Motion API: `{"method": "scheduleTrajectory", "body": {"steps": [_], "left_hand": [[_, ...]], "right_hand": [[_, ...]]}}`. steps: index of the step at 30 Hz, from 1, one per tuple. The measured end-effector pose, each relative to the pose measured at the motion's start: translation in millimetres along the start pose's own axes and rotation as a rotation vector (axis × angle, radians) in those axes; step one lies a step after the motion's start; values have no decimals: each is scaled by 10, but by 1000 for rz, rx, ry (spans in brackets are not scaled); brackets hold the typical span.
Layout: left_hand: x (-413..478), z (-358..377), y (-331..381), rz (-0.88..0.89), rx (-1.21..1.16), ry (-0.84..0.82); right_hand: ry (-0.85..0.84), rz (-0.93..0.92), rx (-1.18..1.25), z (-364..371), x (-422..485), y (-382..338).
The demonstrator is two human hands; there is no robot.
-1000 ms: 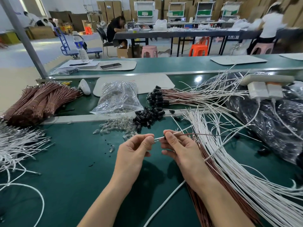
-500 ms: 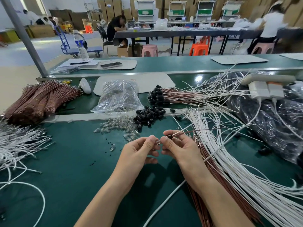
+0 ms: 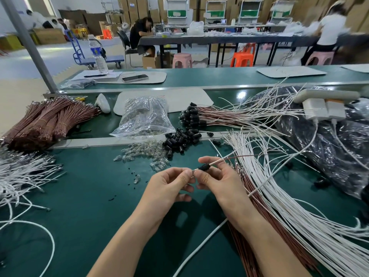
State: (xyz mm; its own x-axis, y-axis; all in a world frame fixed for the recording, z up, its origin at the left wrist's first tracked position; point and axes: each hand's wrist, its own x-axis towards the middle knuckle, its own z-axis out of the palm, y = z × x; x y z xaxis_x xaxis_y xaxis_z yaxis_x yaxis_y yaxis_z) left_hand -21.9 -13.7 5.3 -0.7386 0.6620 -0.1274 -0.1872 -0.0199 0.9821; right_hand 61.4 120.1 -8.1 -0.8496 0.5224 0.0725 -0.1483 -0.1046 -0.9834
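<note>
Bench, just near of the black caps [image 3: 179, 139] | our left hand [image 3: 169, 184] pinches the metal tip [image 3: 192, 171], our right hand [image 3: 217, 178] pinches the black holder [image 3: 204, 167] (wires [image 3: 229, 157] trailing) | risk: a skewed push may bend the tip.

Both forearms were stretched fwd from the bottom edge, converging at centre. L hand [image 3: 169, 184] was held w/ fingers curled, thumb & forefinger pinched on a metal tip [image 3: 192, 171]. R hand [image 3: 217, 176] was curled too, thumb & forefinger pinched on a black cap [image 3: 204, 167]. Fingertips of both were brought almost together.
</note>
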Motion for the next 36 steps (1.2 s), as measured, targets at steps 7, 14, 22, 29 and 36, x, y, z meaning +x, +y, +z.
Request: {"method": "scheduleTrajectory", "body": {"steps": [7,14,22,29,36], "left_hand": [[12,-25,-20,-25,-10,-42],[12,-15,-44,-60,-29,-87],[29,-4,-45,-19,6,-71],[31,-3,-69,-15,0,-32],[27,-9,-67,-16,35,-34]], "right_hand": [[16,-25,-55,-6,7,-2],[14,-41,-89,-6,14,7],[-1,-24,-22,-3,0,4],[5,75,120,-22,24,15],[-11,64,93,-9,24,30]]}}
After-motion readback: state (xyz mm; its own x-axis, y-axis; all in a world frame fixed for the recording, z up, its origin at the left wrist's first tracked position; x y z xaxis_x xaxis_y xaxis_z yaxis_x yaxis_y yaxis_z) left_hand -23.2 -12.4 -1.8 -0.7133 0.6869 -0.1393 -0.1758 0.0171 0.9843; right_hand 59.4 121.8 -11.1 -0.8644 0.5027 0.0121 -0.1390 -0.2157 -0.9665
